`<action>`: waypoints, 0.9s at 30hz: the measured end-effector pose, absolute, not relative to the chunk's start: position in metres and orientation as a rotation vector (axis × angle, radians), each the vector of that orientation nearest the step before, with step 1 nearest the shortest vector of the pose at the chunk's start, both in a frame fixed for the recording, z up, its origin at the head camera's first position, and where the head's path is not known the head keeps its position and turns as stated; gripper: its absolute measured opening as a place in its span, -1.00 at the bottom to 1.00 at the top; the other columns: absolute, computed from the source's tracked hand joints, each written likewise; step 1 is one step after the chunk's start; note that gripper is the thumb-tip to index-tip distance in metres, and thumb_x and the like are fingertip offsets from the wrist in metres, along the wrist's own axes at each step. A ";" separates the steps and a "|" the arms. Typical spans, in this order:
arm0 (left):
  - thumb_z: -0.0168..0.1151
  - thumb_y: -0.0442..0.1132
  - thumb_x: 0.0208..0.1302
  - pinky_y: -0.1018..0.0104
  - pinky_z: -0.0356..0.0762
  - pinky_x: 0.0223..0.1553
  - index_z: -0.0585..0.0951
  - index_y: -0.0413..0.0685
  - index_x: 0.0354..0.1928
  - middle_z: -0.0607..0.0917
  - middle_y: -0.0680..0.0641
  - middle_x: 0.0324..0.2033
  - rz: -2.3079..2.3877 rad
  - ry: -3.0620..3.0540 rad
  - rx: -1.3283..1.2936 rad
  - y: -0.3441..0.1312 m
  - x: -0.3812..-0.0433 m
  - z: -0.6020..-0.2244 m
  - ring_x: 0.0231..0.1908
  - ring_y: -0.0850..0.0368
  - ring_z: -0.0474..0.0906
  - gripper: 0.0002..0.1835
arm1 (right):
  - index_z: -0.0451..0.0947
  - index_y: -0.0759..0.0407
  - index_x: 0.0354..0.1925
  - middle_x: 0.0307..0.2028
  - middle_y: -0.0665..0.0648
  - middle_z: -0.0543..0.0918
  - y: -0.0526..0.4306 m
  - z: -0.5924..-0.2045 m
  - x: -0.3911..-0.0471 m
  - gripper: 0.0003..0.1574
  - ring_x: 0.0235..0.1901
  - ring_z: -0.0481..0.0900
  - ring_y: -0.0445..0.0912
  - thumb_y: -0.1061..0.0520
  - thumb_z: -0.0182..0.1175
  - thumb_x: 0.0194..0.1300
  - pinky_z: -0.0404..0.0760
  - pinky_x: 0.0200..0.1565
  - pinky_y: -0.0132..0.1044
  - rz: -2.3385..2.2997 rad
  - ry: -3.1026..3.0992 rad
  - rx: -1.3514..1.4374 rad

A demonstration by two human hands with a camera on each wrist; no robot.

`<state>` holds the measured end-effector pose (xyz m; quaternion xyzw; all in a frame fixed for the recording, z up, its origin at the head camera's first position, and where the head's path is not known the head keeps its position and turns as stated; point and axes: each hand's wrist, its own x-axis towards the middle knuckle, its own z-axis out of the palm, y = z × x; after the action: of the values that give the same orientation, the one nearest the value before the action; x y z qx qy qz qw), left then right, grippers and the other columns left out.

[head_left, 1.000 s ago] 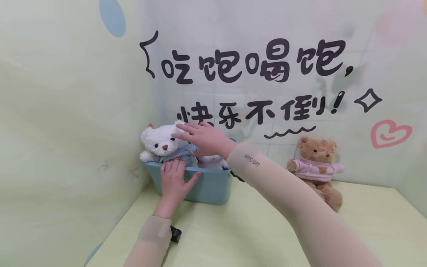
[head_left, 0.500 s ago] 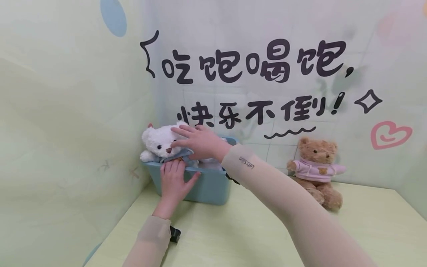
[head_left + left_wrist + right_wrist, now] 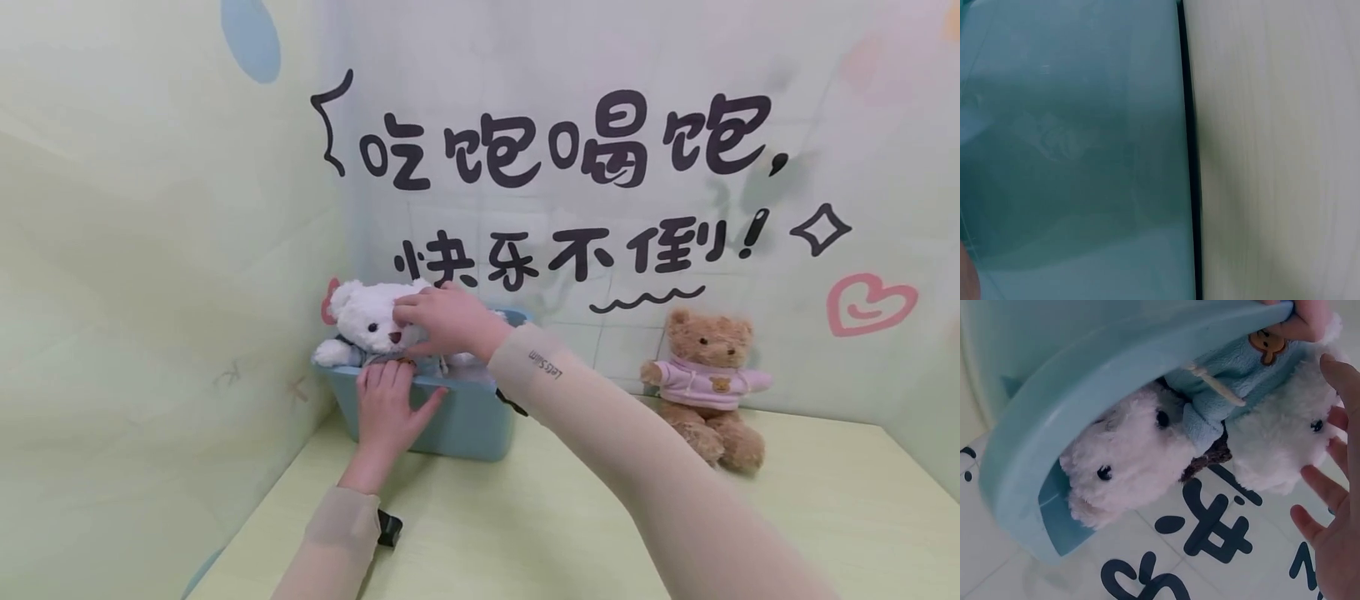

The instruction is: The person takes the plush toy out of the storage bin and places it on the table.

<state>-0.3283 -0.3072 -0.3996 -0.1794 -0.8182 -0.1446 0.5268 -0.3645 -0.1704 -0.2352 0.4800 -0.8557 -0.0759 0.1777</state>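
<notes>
A white teddy bear (image 3: 363, 312) in a blue hoodie sits at the left end of a blue plastic bin (image 3: 472, 425), head and one arm above the rim. My right hand (image 3: 453, 321) lies against the side of its head with fingers extended, as the right wrist view also shows. Over the bin's front rim my left hand (image 3: 386, 408) hooks its fingers, thumb spread along the outer wall. Another white plush bear (image 3: 1132, 453) lies lower in the bin's right part, mostly covered by my right arm in the head view. The left wrist view shows mainly the bin wall (image 3: 1072, 137).
A brown teddy bear (image 3: 708, 387) in a pink hoodie sits on the pale wooden table (image 3: 555, 500) at the right, by the back wall. The bin stands in the left back corner, close to both printed cloth walls.
The white bear in the blue hoodie has tipped right, its face now turned more forward. My right hand has come slightly lower and its fingers are less spread. The left hand stays on the rim.
</notes>
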 end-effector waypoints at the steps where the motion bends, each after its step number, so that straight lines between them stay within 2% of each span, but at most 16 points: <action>1: -0.19 0.43 0.31 -0.15 0.18 0.02 0.48 -0.21 -0.27 0.49 -0.14 -0.39 -0.346 -1.954 -0.428 -0.307 -0.328 -0.400 -0.29 -0.18 0.34 -0.25 | 0.52 -0.11 -0.10 0.05 -0.11 0.53 -0.172 -0.236 -0.363 -0.64 -0.08 0.49 -0.10 -0.26 0.21 0.27 0.41 -0.11 -0.20 -0.208 -2.427 1.345; 3: -0.19 0.43 0.31 -0.15 0.19 0.02 0.49 -0.20 -0.27 0.49 -0.14 -0.39 -0.345 -1.953 -0.428 -0.308 -0.328 -0.401 -0.29 -0.17 0.35 -0.25 | 0.50 -0.06 -0.14 -0.12 -0.08 0.52 -0.174 -0.239 -0.362 -0.62 -0.24 0.49 -0.10 -0.28 0.17 0.30 0.43 -0.19 -0.24 -0.195 -2.444 1.311; 6: -0.18 0.42 0.31 -0.14 0.20 0.02 0.48 -0.19 -0.28 0.48 -0.14 -0.40 -0.340 -1.948 -0.435 -0.307 -0.329 -0.402 -0.29 -0.17 0.35 -0.27 | 0.49 -0.02 -0.16 -0.23 -0.05 0.44 -0.175 -0.242 -0.361 -0.62 -0.36 0.43 -0.11 -0.27 0.13 0.34 0.44 -0.28 -0.27 -0.181 -2.485 1.264; 16: -0.19 0.43 0.31 -0.14 0.18 0.02 0.48 -0.19 -0.29 0.48 -0.14 -0.40 -0.350 -1.955 -0.433 -0.309 -0.328 -0.400 -0.27 -0.17 0.35 -0.26 | 0.56 -0.07 -0.07 -0.21 0.00 0.43 -0.177 -0.242 -0.361 -0.74 -0.44 0.43 -0.14 -0.13 0.09 0.42 0.45 -0.36 -0.31 -0.189 -2.434 1.299; 27: -0.18 0.43 0.31 -0.14 0.18 0.01 0.49 -0.17 -0.26 0.49 -0.14 -0.38 -0.351 -1.956 -0.434 -0.309 -0.326 -0.400 -0.26 -0.18 0.36 -0.27 | 0.56 0.00 -0.17 -0.22 0.04 0.39 -0.177 -0.241 -0.362 -0.82 -0.46 0.40 -0.12 -0.04 0.10 0.44 0.43 -0.34 -0.30 -0.176 -2.430 1.334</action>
<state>-0.3262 -0.3089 -0.3995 -0.1815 -0.8179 -0.1467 0.5259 -0.3623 -0.1774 -0.2415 0.4725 -0.8603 -0.0623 0.1809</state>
